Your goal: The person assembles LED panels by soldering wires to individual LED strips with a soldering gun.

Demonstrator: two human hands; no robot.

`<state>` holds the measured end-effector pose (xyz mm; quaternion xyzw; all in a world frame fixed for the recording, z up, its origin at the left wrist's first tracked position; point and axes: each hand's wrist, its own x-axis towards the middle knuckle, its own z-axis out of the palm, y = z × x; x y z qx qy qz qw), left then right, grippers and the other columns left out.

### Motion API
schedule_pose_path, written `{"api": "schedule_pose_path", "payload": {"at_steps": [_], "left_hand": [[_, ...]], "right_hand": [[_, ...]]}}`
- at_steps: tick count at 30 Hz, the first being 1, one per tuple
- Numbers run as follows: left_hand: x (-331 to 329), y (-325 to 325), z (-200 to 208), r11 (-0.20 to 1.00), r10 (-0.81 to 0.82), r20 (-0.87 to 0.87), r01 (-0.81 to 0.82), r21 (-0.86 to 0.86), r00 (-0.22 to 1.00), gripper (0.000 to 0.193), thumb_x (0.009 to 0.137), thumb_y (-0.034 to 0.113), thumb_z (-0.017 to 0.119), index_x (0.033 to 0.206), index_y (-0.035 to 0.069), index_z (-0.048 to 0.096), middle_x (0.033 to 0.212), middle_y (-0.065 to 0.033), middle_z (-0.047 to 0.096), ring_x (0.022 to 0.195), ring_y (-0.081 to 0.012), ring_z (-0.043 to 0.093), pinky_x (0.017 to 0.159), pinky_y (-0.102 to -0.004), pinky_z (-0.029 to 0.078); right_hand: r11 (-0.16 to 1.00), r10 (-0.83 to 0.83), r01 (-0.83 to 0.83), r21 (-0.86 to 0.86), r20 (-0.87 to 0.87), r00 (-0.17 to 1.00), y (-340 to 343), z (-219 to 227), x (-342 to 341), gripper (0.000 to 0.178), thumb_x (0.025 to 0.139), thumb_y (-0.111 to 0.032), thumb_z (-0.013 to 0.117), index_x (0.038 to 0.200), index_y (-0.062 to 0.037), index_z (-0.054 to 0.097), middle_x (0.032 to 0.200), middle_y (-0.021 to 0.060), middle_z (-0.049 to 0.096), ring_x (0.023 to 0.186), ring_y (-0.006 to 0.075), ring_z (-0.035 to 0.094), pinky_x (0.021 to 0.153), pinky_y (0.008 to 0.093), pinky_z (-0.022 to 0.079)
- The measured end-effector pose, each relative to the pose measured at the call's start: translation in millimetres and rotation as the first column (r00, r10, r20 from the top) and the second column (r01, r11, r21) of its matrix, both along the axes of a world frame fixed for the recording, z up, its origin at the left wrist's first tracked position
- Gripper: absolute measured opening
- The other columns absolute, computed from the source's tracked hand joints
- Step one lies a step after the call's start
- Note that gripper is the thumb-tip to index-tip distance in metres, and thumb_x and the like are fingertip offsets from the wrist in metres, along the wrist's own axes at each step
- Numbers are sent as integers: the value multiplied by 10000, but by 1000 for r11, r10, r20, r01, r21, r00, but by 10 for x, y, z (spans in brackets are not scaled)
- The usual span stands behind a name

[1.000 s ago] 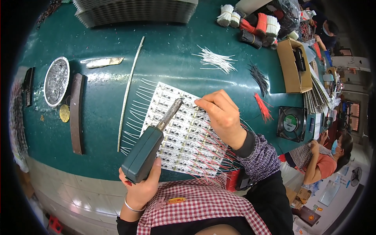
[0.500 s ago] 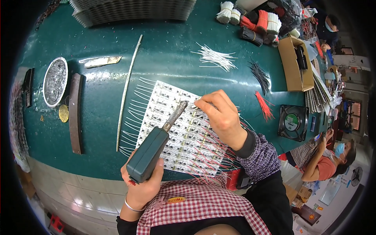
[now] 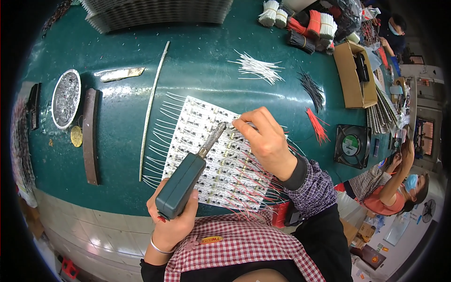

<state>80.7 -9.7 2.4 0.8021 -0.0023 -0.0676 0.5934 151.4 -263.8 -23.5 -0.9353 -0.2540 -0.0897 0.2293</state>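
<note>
Left hand [image 3: 171,225] grips the soldering gun [image 3: 184,181]; right hand [image 3: 264,138] pinches a wire on the circuit-board panel [image 3: 211,160]. The hot tip could burn nearby fingertips.

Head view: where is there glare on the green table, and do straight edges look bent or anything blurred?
In the head view, light glares on the green table near the flat metal blade; the long thin strip and the table's edge bow toward the rim, where the corners go black; the soldering gun in the left hand and the right hand look sharp.
</note>
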Motion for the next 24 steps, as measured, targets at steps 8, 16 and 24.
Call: {"api": "schedule_pose_path", "payload": {"at_steps": [8, 16, 24], "left_hand": [[-64, 29, -21, 999, 15, -7, -15, 48, 1000, 180, 766, -39, 735, 941, -55, 698, 850, -125, 677, 661, -189, 660, 582, -274, 508], [-118, 49, -4, 996, 88, -63, -88, 12, 994, 219, 758, -14, 755, 964, -65, 701, 855, -133, 694, 674, -180, 671, 607, -285, 533], [-137, 67, -2, 996, 90, 35, -90, 23, 995, 244, 761, -22, 748, 993, -77, 697, 889, -145, 698, 703, -183, 678, 634, -283, 539]], "right_hand": [[1000, -7, 7, 4, 1, 1000, 12, 7, 2, 322, 710, 38, 640, 1031, 31, 642, 986, 112, 587, 912, 260, 581, 721, 335, 525], [1000, -18, 18, -10, 2, 1000, 20, 3, -3, 305, 713, 32, 641, 1018, 25, 645, 980, 109, 583, 911, 257, 576, 707, 330, 516], [994, 16, -24, 103, 81, 997, 32, -5, -106, 342, 697, 16, 655, 1038, 23, 659, 960, 110, 614, 857, 266, 599, 692, 332, 522]]}}
